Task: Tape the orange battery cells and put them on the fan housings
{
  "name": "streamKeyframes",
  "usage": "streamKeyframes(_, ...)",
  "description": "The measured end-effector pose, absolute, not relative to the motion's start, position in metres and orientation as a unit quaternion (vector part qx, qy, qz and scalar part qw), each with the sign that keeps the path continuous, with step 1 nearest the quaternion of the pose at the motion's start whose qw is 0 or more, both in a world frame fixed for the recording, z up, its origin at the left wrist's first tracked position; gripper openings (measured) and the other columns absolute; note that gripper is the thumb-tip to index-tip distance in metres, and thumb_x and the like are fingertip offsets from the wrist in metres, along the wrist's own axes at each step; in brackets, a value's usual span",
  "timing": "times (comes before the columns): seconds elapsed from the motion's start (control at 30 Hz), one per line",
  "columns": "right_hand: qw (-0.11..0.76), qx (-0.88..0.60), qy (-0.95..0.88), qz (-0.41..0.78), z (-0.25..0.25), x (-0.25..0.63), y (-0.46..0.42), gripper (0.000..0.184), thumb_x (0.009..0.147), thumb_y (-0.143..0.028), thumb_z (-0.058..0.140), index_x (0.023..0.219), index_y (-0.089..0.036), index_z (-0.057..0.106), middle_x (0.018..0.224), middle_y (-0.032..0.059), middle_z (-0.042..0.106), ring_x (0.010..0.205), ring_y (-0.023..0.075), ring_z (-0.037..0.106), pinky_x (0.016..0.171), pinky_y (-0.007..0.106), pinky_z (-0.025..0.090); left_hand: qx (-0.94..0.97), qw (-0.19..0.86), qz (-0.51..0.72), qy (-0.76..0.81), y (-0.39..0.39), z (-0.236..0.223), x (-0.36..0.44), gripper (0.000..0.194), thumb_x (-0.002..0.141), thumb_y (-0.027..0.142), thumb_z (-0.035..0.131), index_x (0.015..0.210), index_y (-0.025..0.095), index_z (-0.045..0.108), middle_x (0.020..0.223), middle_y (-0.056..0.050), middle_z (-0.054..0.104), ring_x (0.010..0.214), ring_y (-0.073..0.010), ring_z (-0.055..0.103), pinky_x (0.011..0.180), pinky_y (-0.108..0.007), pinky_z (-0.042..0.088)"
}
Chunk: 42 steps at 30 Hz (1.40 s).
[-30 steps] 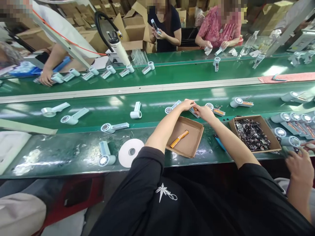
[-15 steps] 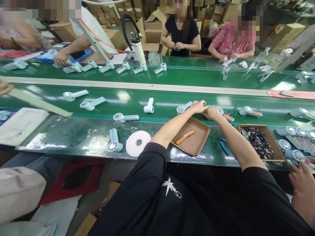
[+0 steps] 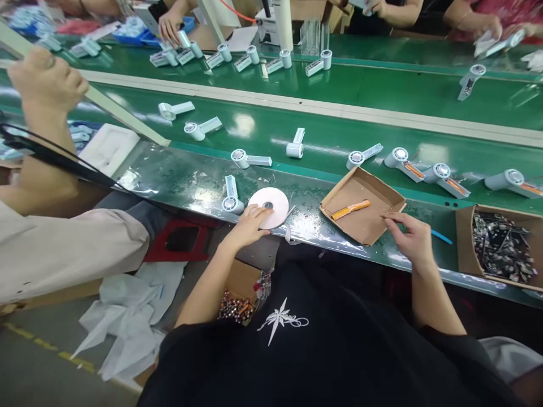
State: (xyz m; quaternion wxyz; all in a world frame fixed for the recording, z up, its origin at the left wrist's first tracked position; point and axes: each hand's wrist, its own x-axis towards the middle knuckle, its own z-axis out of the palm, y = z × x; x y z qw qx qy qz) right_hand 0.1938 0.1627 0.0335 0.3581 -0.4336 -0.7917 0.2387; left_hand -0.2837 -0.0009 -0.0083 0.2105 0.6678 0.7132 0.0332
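White tape roll [image 3: 268, 207] lies flat at the near edge of the green worktop [image 3: 178, 178]. Left hand [image 3: 248, 225] rests on its near rim, fingers spread, gripping nothing. Just left of the roll lies a white fan body [image 3: 231, 196]; right of the roll sits a shallow cardboard tray [image 3: 362, 204] holding one orange battery [image 3: 350, 210]. Right hand [image 3: 409, 237], loosely curled and empty, touches the tray's right corner. Judged step: fetching tape. Next move calls for lifting the roll's free end cleanly, with the roll held steady
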Motion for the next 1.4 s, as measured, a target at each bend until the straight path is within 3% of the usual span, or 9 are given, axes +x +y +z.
streamKeyframes(0.23,0.128,-0.289,-0.764,0.562,0.058,0.094,0.109,0.057,0.097,-0.059,0.076,0.138,-0.019,0.075,0.087,0.0039,0.084,0.066,0.0193,0.075,0.066,0.03,0.059,0.699,0.03,0.273,0.66,0.006,0.006,-0.205,0.075,0.088,0.039,0.088,0.155,0.027,0.056,0.146,-0.015,0.069,0.148,-0.0403,0.051,0.127,-0.063,0.046)
streamKeyframes(0.4,-0.021,-0.11,-0.884,0.453,0.06,0.075,0.094,0.047,0.108,-0.06,0.063,0.093,-0.02,0.085,0.07,0.0057,0.077,0.058,0.0182,0.065,0.06,0.03,0.042,0.698,-0.055,0.383,0.603,0.007,0.027,-0.19,0.068,0.091,0.026,0.082,0.154,0.03,0.056,0.141,-0.013,0.069,0.149,-0.04,0.054,0.124,-0.065,0.052)
streamKeyframes(0.5,-0.117,-0.121,-0.908,0.385,0.059,0.087,0.117,0.042,0.107,-0.058,0.067,0.107,-0.022,0.088,0.079,0.0071,0.081,0.068,0.0212,0.071,0.064,0.03,0.045,0.645,-0.007,0.431,0.631,0.002,0.022,-0.201,0.078,0.09,0.031,0.085,0.159,0.029,0.05,0.148,-0.015,0.062,0.15,-0.0385,0.054,0.108,-0.055,0.066)
streamKeyframes(0.73,-0.062,-0.383,-0.915,0.11,0.04,0.111,0.211,0.047,0.107,-0.017,0.056,0.151,-0.011,0.068,0.144,0.0208,0.073,0.135,0.0349,0.064,0.11,0.041,0.052,0.647,0.073,0.382,0.656,0.009,-0.009,-0.181,0.077,0.083,0.025,0.086,0.153,0.025,0.053,0.151,-0.017,0.06,0.151,-0.038,0.053,0.111,-0.054,0.064)
streamKeyframes(0.83,-0.093,-0.377,-0.915,0.106,0.033,0.115,0.223,0.04,0.106,-0.015,0.055,0.139,-0.014,0.076,0.136,0.018,0.075,0.127,0.0328,0.066,0.109,0.039,0.052,0.644,0.111,0.383,0.653,0.015,-0.014,-0.167,0.075,0.081,0.022,0.086,0.15,0.023,0.055,0.149,-0.016,0.062,0.148,-0.0367,0.054,0.111,-0.053,0.064)
streamKeyframes(1.0,0.013,-0.481,-0.873,0.077,0.047,0.134,0.222,0.046,0.109,-0.019,0.045,0.146,-0.012,0.071,0.143,0.0227,0.067,0.13,0.037,0.062,0.11,0.044,0.053,0.618,0.177,0.387,0.661,0.016,-0.009,-0.158,0.075,0.079,0.022,0.085,0.149,0.025,0.058,0.149,-0.015,0.062,0.147,-0.0351,0.054,0.103,-0.048,0.068)
streamKeyframes(1.13,-0.115,-0.484,-0.852,0.164,0.053,0.138,0.221,0.037,0.107,-0.03,0.058,0.136,-0.022,0.079,0.124,0.0152,0.081,0.114,0.0351,0.075,0.099,0.041,0.058,0.613,0.242,0.374,0.653,0.016,-0.003,-0.156,0.078,0.079,0.022,0.084,0.152,0.028,0.057,0.15,-0.014,0.061,0.148,-0.0346,0.054,0.096,-0.044,0.07)
streamKeyframes(1.23,-0.156,-0.552,-0.813,0.096,0.05,0.128,0.217,0.034,0.105,-0.026,0.055,0.12,-0.013,0.083,0.118,0.026,0.08,0.112,0.0429,0.076,0.095,0.049,0.059,0.626,0.237,0.349,0.656,0.019,-0.002,-0.153,0.08,0.078,0.021,0.084,0.153,0.029,0.057,0.15,-0.013,0.061,0.148,-0.0353,0.053,0.1,-0.047,0.068)
streamKeyframes(1.4,0.017,-0.549,-0.83,0.097,0.052,0.126,0.215,0.049,0.112,-0.031,0.042,0.148,-0.01,0.066,0.138,0.0265,0.073,0.132,0.0402,0.068,0.108,0.049,0.057,0.65,0.161,0.343,0.659,0.021,-0.004,-0.149,0.077,0.077,0.026,0.09,0.149,0.026,0.06,0.146,-0.014,0.065,0.142,-0.0366,0.054,0.113,-0.056,0.06)
